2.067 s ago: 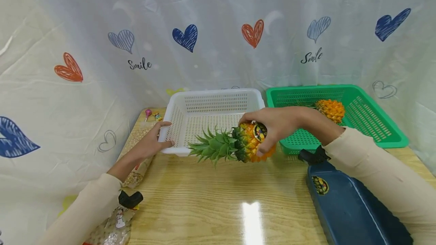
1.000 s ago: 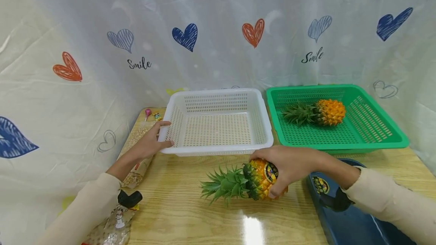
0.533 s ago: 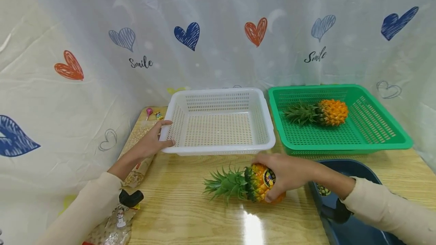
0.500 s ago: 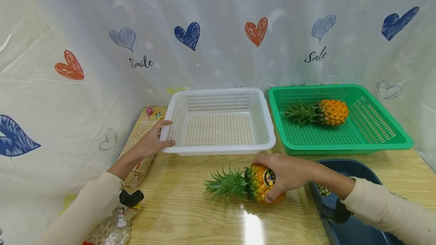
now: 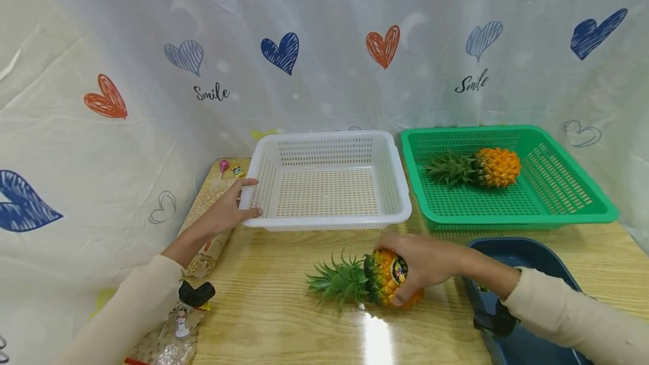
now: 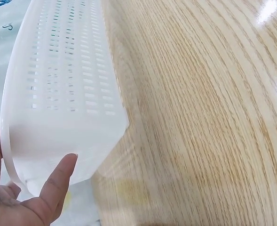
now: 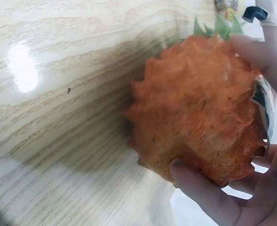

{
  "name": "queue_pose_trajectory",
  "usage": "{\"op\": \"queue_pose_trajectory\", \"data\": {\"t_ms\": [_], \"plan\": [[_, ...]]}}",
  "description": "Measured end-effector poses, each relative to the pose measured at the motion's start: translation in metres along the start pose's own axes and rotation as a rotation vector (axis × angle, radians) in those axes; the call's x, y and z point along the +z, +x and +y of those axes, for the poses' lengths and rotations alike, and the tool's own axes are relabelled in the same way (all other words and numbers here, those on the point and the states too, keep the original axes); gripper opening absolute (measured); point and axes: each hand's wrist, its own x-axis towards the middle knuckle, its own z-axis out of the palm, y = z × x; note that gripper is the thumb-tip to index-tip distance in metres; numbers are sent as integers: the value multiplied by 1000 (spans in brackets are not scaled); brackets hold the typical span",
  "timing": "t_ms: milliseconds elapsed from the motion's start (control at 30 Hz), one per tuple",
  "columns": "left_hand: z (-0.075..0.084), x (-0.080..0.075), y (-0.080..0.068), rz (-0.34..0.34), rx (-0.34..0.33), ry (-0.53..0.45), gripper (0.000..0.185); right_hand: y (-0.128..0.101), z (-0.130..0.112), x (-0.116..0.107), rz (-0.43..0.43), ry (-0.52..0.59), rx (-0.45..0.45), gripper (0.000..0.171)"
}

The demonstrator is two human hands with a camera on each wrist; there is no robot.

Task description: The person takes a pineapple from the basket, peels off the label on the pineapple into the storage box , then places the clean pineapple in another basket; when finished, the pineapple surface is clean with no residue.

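Note:
An orange pineapple [image 5: 380, 284] with a green crown lies on its side on the wooden table [image 5: 284, 308], crown to the left. My right hand [image 5: 423, 261] grips its body from above; the right wrist view shows the pineapple [image 7: 199, 127] close up with fingers [image 7: 199, 188] curled round it. My left hand [image 5: 228, 213] holds the front left corner of the white basket [image 5: 329, 221], thumb on the rim. In the left wrist view the thumb [image 6: 58, 176] presses the white basket [image 6: 67, 113] wall. A second pineapple [image 5: 479, 167] lies in the green basket [image 5: 573, 216].
A dark blue tray [image 5: 527, 297] sits at the front right by my right forearm. Clear bags of grain [image 5: 203, 246] lie along the table's left edge, small sweets [image 5: 228, 169] at the back left. A curtain with hearts [image 5: 324, 55] closes the back.
The right hand brought the pineapple from over the white basket's front edge down onto the table in front of it. The left hand has stayed on the basket corner.

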Motion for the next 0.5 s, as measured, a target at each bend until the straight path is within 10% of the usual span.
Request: {"op": "queue_pose_trajectory", "data": {"t_ms": [500], "plan": [[7,-6,-3,50,-27,95,76,3,3,1,40,1,58,95]]}}
